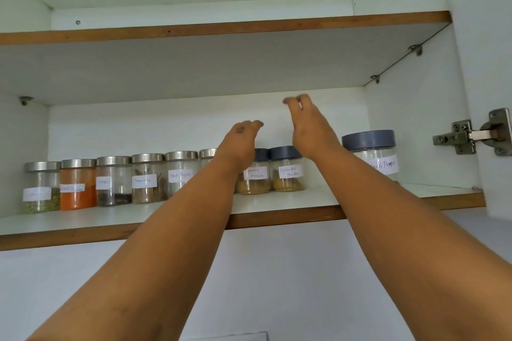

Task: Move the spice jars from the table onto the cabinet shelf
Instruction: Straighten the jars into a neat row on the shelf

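A row of several labelled glass spice jars stands on the lower cabinet shelf (277, 202). Steel-lidded ones fill the left, among them an orange powder jar (78, 184) and a black pepper jar (180, 171). Grey-lidded garam masala (256, 174) and coriander powder (288, 171) jars stand mid-shelf, and a wider black pepper jar (374, 152) stands at the right. Both my arms reach up into the cabinet. My left hand (241, 144) is raised in front of the garam masala jar, holding nothing. My right hand (307, 124) is above the coriander jar, fingers loosely bent, also holding nothing.
An upper shelf (221, 29) runs overhead, its top surface not visible. A metal door hinge (471, 134) sticks out on the cabinet's right wall. Bare shelf surface lies right of the wide jar and along the front edge.
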